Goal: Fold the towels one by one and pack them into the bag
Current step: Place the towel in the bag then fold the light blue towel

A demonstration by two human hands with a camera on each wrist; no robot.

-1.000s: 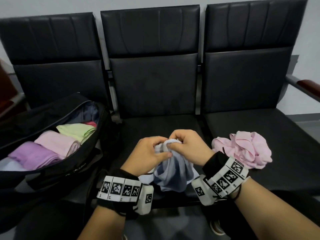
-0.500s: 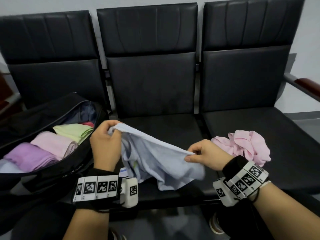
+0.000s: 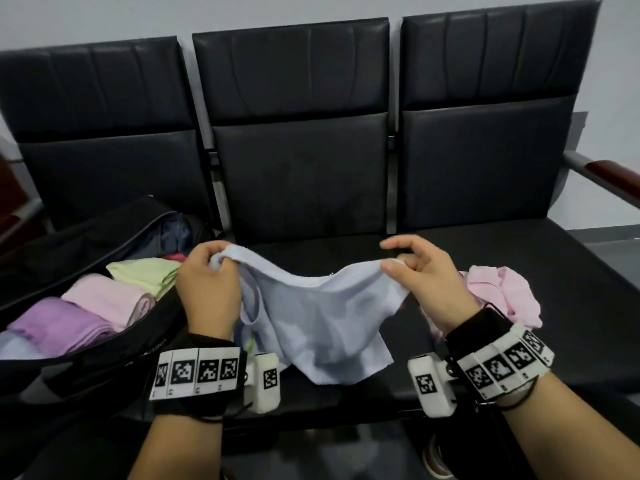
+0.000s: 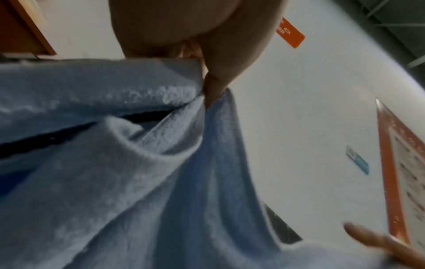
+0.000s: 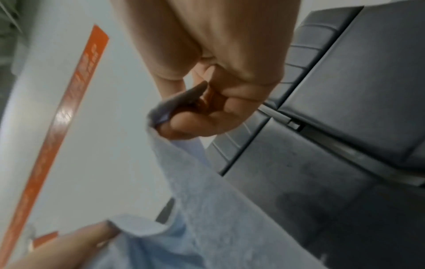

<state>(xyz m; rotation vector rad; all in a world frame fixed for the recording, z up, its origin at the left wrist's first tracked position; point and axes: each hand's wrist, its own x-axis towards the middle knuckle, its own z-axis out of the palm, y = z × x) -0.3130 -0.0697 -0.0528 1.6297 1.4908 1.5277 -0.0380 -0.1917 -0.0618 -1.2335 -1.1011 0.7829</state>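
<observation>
A light blue towel (image 3: 318, 313) hangs spread between both hands above the middle black seat. My left hand (image 3: 207, 285) grips its left corner in a fist, close to the bag. My right hand (image 3: 422, 271) pinches the right corner between thumb and fingers, index finger raised. In the left wrist view the towel (image 4: 115, 163) fills the frame below the left hand (image 4: 207, 60). The right wrist view shows the right hand (image 5: 207, 102) pinching the towel's (image 5: 207, 209) edge. The black bag (image 3: 86, 355) lies open on the left seat, holding folded purple (image 3: 59, 327), pink (image 3: 110, 299) and green (image 3: 145, 271) towels.
A crumpled pink towel (image 3: 502, 292) lies on the right seat behind my right wrist. Three black padded seats (image 3: 301, 188) with tall backs stand against a grey wall. An armrest (image 3: 609, 171) juts out at the far right.
The hands started together on the bunched blue towel, then drew apart. The towel is now stretched wide between them and held higher.
</observation>
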